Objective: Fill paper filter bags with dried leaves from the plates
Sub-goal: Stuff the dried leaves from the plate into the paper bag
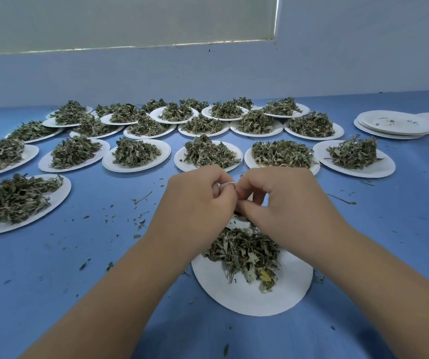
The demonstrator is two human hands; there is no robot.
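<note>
Dried green leaves (pixel 242 251) on the round white paper plate (pixel 249 299) lie beneath my left hand (pixel 198 195) and right hand (pixel 283 198), both pinching a thin white string (pixel 227 183).

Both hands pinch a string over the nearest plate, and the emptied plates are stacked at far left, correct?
Wrong side: the head view shows the emptied plates stacked at far right. The left hand and right hand do pinch the string.

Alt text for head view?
The left hand and right hand meet above a plate of dried leaves, pinching a thin white string between them. Many leaf-piled plates cover the blue table behind; empty plates stacked far right.
</note>
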